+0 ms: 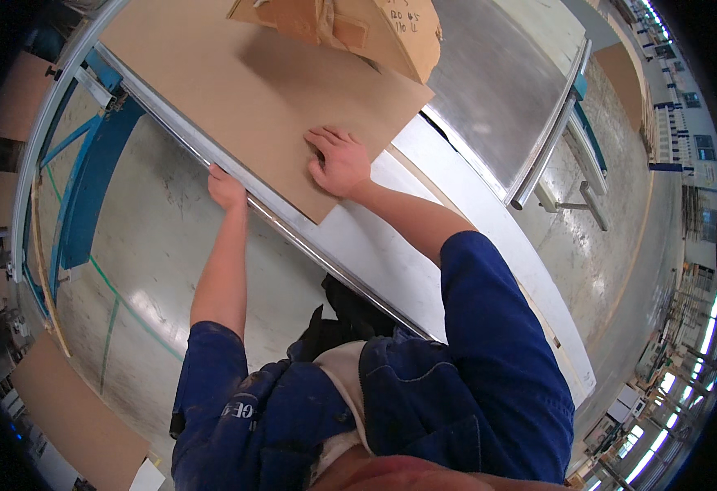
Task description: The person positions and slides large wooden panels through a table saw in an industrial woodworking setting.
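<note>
A large brown board (203,74) lies on a white-topped machine table with a round metal rail (285,229) along its near left edge. My left hand (226,185) is at that edge, fingers curled onto the rail beside the board; exactly what they grip is partly hidden. My right hand (338,159) rests palm down on the board near its near right corner, fingers apart and slightly bent. A cardboard piece (391,33) with handwriting and tape sits on the far part of the board.
A polished metal table section (489,90) with a tubular rail is at the upper right. A blue steel frame (88,188) stands at left over the grey floor (154,245). A white panel (473,237) runs down the right; a loose brown sheet (80,409) lies at lower left.
</note>
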Demonstrator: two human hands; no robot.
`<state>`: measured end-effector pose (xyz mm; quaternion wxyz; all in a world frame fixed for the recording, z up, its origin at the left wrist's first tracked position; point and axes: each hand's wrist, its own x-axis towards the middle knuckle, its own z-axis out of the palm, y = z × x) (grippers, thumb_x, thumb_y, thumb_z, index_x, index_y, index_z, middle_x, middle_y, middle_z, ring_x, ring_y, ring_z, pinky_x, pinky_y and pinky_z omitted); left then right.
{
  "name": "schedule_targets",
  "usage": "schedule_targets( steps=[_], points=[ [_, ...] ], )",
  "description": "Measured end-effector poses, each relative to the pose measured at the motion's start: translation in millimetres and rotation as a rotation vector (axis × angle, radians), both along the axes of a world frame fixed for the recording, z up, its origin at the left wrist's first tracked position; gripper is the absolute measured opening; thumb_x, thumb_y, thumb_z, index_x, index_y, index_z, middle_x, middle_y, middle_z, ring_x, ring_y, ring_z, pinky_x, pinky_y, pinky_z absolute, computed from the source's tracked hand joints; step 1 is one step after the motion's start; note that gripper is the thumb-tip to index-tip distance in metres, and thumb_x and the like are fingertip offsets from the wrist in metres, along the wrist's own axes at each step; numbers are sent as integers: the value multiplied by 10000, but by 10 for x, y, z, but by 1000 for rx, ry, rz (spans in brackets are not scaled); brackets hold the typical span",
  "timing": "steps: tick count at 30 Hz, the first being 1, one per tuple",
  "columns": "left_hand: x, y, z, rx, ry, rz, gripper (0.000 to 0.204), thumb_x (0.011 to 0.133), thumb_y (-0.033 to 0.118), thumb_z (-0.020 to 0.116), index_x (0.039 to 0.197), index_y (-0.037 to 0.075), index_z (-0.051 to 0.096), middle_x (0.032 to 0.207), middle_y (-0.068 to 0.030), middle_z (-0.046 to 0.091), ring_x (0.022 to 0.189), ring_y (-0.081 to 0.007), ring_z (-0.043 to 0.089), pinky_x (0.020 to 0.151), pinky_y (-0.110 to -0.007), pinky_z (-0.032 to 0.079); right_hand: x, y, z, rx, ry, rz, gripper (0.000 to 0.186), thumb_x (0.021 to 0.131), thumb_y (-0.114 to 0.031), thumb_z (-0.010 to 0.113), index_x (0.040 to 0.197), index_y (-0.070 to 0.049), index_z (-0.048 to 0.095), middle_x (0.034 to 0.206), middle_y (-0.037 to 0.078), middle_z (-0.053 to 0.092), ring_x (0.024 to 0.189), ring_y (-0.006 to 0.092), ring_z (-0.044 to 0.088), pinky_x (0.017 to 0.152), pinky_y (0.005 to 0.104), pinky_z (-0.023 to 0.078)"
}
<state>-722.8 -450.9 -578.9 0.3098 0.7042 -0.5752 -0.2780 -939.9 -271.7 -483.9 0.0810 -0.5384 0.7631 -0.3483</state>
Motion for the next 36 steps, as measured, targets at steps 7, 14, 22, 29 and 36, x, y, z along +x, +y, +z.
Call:
schedule_targets(
  steps=[7,14,22,29,36],
  points=[
    [51,-542,-146,3,-83,-16,667,1069,460,353,1014,-115,685,1035,-334,694,1027,-537,627,895,-573,469,11,-473,-85,-10,-12,-13,461,810,-277,609,1222,-83,680,1319,91,665,1287,267,558,1044,437,443],
    [-1,-844,-30,14,-26,-58,655,1069,444,336,1046,-107,688,1081,-330,691,1062,-528,624,912,-564,469,28,-797,-131,-13,-23,-37,422,818,-241,605,1209,-105,686,1298,78,678,1269,268,577,1034,442,447],
    [159,-1225,-116,-63,-177,-123,554,1070,410,349,1122,-35,676,1111,-286,697,1090,-490,630,935,-568,478,251,-1122,-22,115,108,-43,432,836,-274,626,1229,-96,644,1383,97,623,1309,301,547,1080,480,399],
    [135,-1407,-113,90,-64,-103,599,1084,445,341,1139,-54,667,1167,-325,657,1068,-525,611,914,-578,478,968,-372,360,309,84,109,825,905,-461,594,1559,-29,337,1588,223,378,1504,377,310,1254,526,179],
    [103,-1293,-56,191,-37,-98,707,1091,474,294,1056,-134,652,1126,-369,655,1061,-551,604,934,-599,463,1292,646,533,511,63,-43,913,898,-503,605,1575,3,260,1601,232,348,1508,388,298,1267,464,185]
  ],
)
